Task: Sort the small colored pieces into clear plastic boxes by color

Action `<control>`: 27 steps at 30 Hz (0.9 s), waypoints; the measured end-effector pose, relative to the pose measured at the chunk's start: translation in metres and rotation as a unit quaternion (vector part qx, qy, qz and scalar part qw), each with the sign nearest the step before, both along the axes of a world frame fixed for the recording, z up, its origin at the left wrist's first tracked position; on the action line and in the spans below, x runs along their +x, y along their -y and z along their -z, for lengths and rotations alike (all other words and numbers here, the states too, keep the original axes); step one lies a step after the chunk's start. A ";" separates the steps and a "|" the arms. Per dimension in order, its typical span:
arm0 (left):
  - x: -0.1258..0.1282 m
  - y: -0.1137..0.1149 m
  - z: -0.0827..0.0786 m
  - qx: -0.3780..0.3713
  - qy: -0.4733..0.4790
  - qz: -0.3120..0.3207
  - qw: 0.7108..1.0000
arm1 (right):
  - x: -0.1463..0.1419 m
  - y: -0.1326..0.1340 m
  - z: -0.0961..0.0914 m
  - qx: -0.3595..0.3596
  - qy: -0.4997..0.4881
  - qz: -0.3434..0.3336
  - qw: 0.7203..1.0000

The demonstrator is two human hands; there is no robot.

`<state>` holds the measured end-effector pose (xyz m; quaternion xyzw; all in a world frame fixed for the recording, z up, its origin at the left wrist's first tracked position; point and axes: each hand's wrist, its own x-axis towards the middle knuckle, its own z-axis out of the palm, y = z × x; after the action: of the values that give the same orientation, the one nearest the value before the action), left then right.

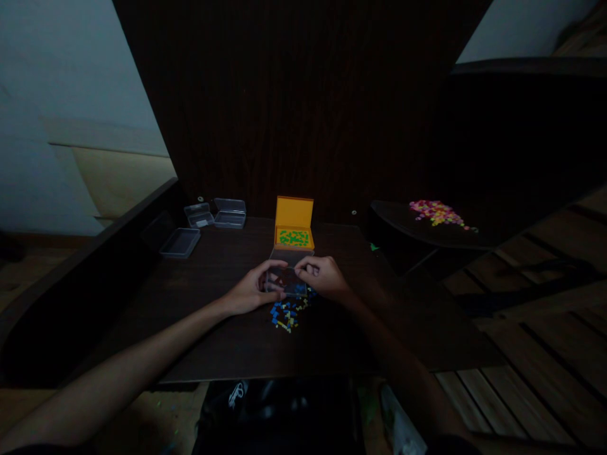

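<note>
Nearest, at six o'clock: black fabric with white lettering, below the near edge of the dark table. Farther up, a loose scatter of blue and yellow pieces. Just beyond, at the centre of the dial, a clear plastic box, with lid apparently raised on the far side. At nine, the left hand, gripping the box between near-side thumb and far-side fingers. At three, the right hand, fingers curled at the box's edge; impossible to tell whether pinching it. Probably light, stiff, rather slick, liable to crack under a hard squeeze; best held by the side walls, clear of the lid. Farther, at twelve, an open yellow case containing green pieces. Around ten to eleven, three clear cases. Towards two, on a side shelf, a pink and yellow heap. Behind the yellow case, a dark upright panel.
</note>
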<state>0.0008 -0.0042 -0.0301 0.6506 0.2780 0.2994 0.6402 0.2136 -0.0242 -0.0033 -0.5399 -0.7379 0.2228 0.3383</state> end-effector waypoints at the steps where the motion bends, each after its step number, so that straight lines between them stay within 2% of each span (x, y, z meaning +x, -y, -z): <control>1: 0.000 0.000 0.000 -0.003 0.000 -0.002 1.000 | 0.001 0.000 -0.001 0.003 -0.008 0.005 1.000; 4: -0.001 -0.002 -0.002 -0.005 0.003 -0.012 1.000 | 0.003 0.002 -0.003 -0.004 -0.033 -0.001 0.999; 6: -0.002 -0.003 -0.004 -0.003 0.002 -0.020 1.000 | 0.006 0.004 -0.006 -0.034 -0.042 -0.039 0.998; 8: -0.003 -0.005 -0.004 0.002 -0.003 -0.030 1.000 | 0.010 0.006 -0.010 -0.079 -0.030 -0.108 0.991; 11: -0.005 -0.008 -0.005 0.011 -0.012 -0.044 0.999 | 0.013 0.009 -0.015 -0.128 0.032 -0.232 0.964; 14: -0.006 -0.009 -0.005 0.011 -0.013 -0.051 0.999 | 0.012 0.009 -0.013 -0.148 0.107 -0.303 0.935; 20: -0.005 -0.008 -0.006 0.015 -0.022 -0.056 0.998 | 0.008 0.005 -0.004 -0.153 0.190 -0.295 0.924; 27: -0.005 -0.009 -0.004 0.004 -0.013 -0.045 0.999 | 0.011 0.004 -0.009 -0.134 0.229 -0.279 0.923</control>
<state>-0.0045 0.0053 -0.0258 0.6439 0.3137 0.3204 0.6199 0.2242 -0.0286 0.0057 -0.3890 -0.8792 0.2750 0.0084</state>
